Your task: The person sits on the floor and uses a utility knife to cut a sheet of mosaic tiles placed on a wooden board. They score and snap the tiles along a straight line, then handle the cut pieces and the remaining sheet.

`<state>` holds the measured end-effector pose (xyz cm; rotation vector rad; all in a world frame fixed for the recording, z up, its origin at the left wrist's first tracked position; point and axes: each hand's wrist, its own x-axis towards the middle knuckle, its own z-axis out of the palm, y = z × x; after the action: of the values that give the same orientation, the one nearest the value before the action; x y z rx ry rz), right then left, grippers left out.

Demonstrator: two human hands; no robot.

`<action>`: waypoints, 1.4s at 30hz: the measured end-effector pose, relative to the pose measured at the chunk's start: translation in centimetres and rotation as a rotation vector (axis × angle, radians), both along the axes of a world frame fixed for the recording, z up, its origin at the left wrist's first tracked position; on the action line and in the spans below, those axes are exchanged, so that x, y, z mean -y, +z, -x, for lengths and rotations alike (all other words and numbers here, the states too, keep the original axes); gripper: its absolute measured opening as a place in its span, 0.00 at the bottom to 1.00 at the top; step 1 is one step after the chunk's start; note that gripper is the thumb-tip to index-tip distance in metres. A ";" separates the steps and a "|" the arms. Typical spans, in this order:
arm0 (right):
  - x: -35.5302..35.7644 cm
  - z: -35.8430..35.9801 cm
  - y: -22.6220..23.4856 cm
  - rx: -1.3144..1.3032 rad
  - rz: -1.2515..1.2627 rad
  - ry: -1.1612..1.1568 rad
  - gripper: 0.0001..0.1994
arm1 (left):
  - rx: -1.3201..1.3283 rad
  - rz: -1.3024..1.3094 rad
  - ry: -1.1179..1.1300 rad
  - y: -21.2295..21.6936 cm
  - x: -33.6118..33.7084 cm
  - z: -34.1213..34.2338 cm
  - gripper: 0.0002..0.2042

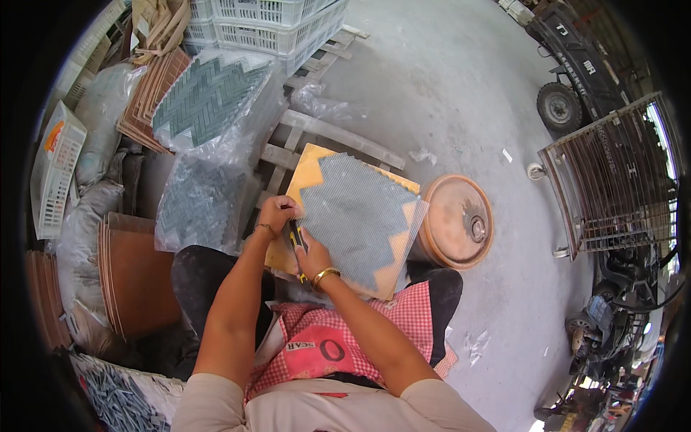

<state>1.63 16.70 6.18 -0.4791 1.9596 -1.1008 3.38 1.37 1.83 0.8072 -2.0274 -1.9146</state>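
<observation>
A grey zigzag-edged mosaic tile sheet (349, 212) lies in front of me, with pale mesh (409, 237) over it reaching past its edges. Under it is a yellow-orange board (308, 164). My left hand (279, 214) is closed in a pinch at the left edge of the mesh; the fingertips partly hide what is between them. Just below it, my right hand (315, 258) grips a yellow-and-black utility knife (296, 236), whose front end points up at that same edge. The blade itself is too small to make out.
Right of the board stands a round orange-brown lidded drum (461, 216). Plastic-wrapped stacks of green mosaic sheets (209, 97), a wooden pallet (338, 133) and white crates (277, 32) are beyond on the left. Brown boards (137, 277) lean at left; a wire cart (612, 176) stands far right.
</observation>
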 end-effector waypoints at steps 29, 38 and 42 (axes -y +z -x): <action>0.0 2.3 1.7 -0.690 -0.177 0.790 0.25 | 0.508 0.649 0.194 3.3 -5.9 -8.2 0.03; 0.1 -0.6 2.4 -0.862 -0.352 0.797 0.26 | 0.511 0.514 0.321 0.5 -6.3 -7.7 0.03; 0.2 -1.8 3.0 -0.854 -0.379 0.760 0.28 | 0.582 0.365 0.321 0.2 -5.6 -7.5 0.04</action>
<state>3.46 16.54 9.22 -1.4897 2.2618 0.0035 10.88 7.02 2.04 1.5996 -2.2670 -1.1700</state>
